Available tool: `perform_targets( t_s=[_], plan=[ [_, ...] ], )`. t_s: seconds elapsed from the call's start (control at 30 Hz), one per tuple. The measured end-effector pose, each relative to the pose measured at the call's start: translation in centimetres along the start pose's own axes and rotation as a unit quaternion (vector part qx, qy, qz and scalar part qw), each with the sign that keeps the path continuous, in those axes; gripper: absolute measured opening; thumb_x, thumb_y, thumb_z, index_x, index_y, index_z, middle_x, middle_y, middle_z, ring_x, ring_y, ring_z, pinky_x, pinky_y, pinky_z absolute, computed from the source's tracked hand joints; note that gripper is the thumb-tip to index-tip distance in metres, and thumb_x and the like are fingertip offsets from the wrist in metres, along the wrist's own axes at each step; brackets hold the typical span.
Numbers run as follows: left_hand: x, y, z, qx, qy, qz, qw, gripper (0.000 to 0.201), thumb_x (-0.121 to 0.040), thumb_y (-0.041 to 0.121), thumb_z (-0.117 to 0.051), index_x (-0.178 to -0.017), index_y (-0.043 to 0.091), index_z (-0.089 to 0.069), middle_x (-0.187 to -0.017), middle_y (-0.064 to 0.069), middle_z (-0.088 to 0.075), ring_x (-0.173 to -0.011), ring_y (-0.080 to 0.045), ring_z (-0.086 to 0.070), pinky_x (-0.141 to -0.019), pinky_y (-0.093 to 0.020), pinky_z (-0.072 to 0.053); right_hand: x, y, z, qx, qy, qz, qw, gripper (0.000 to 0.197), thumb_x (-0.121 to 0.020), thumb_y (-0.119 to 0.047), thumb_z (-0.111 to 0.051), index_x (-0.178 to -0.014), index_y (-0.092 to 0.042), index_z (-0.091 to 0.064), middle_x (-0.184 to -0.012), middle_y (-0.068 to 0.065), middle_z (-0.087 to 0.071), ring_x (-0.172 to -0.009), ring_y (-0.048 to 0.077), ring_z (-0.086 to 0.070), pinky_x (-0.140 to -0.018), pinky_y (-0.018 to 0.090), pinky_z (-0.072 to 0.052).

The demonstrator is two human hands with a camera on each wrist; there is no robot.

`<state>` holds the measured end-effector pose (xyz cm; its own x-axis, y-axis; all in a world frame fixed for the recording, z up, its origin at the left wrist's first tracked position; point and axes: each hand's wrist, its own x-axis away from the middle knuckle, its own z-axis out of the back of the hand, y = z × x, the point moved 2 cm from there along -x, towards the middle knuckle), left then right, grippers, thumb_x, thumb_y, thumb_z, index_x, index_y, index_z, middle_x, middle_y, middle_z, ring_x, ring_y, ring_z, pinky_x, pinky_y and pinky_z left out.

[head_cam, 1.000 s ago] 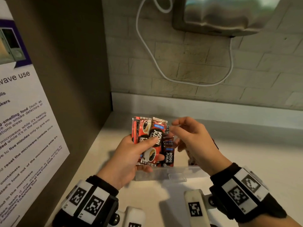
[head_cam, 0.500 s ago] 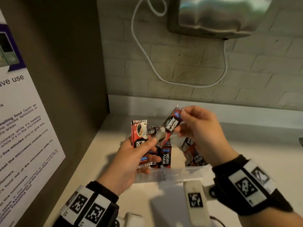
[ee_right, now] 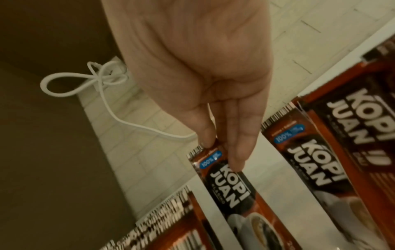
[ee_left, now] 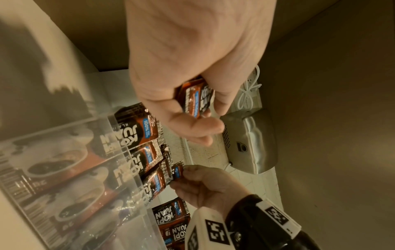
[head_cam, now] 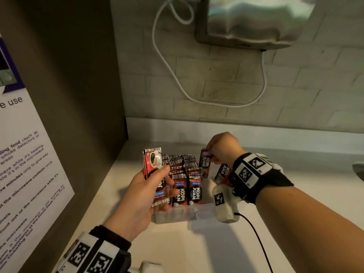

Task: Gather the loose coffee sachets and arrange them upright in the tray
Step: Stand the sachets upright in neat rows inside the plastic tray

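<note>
Here, in the head view, a clear tray point(head_cam: 177, 215) is seen on the pale counter point(head_cam: 197, 249), with rows of coffee sachets point(head_cam: 194, 189) standing upright inside it. At the tray's left edge, a small stack of sachets point(head_cam: 152, 164) is gripped by the left hand point(head_cam: 137, 201), thumb across the front. Over the tray's far right part, a single sachet point(head_cam: 204, 161) is pinched at its top by the right hand point(head_cam: 224, 148). More sachets point(head_cam: 223, 172) lean at the tray's right side, partly hidden by the wrist.

In the left wrist view, the stack point(ee_left: 195, 99) is enclosed by curled fingers point(ee_left: 192, 128) above the tray's clear wall point(ee_left: 64, 152).

In the right wrist view, the single sachet point(ee_right: 230, 189) is held upright between fingertips point(ee_right: 237, 152), above the tray's rows.
</note>
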<state>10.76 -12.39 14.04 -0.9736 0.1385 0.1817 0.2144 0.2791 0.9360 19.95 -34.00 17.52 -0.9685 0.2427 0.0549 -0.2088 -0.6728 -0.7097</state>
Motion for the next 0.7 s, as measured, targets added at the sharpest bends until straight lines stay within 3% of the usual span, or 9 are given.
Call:
perform_targets(
  t_s=[0.13, 0.3, 0.6, 0.7],
  plan=[
    [0.1, 0.1, 0.2, 0.002, 0.007, 0.001, 1.000, 0.018, -0.089, 0.028, -0.063, -0.102, 0.016, -0.063, -0.074, -0.003, -0.065, -0.062, -0.016, -0.067, -0.042, -0.024, -0.043, -0.3, 0.0, -0.9, 0.012, -0.024, -0.007, 1.000, 0.012, -0.090, -0.003, -0.052, -0.092, -0.014, -0.058, -0.085, 0.006, -0.061, -0.060, 0.012, -0.055, -0.044, 0.015, -0.048],
    [0.3, 0.1, 0.0, 0.003, 0.009, 0.001, 1.000, 0.018, -0.090, 0.028, -0.062, -0.102, 0.015, -0.062, -0.072, -0.002, -0.065, -0.060, -0.015, -0.066, -0.042, -0.023, -0.042, -0.7, 0.2, -1.5, 0.018, -0.036, -0.008, 0.999, 0.010, -0.091, -0.004, -0.053, -0.092, -0.013, -0.058, -0.089, 0.008, -0.061, -0.063, 0.012, -0.056, -0.058, 0.020, -0.052],
    [0.4, 0.2, 0.0, -0.001, 0.005, 0.008, 1.000, 0.021, -0.089, 0.028, -0.063, -0.103, 0.013, -0.063, -0.075, -0.004, -0.065, -0.063, -0.018, -0.066, -0.041, -0.023, -0.044, -0.8, 0.5, -2.0, 0.007, -0.032, -0.009, 0.999, 0.010, -0.090, -0.006, -0.054, -0.093, -0.013, -0.060, -0.089, 0.009, -0.063, -0.064, 0.015, -0.060, -0.059, 0.024, -0.055],
    [0.5, 0.2, 0.0, 0.004, 0.001, 0.013, 1.000, 0.020, -0.091, 0.027, -0.061, -0.103, 0.011, -0.063, -0.074, -0.004, -0.065, -0.062, -0.017, -0.066, -0.040, -0.022, -0.043, -0.6, 0.5, -2.0, 0.010, -0.024, -0.009, 1.000, 0.018, -0.091, -0.005, -0.053, -0.105, -0.005, -0.065, -0.090, 0.011, -0.063, -0.066, 0.018, -0.061, -0.060, 0.027, -0.056]
  ],
)
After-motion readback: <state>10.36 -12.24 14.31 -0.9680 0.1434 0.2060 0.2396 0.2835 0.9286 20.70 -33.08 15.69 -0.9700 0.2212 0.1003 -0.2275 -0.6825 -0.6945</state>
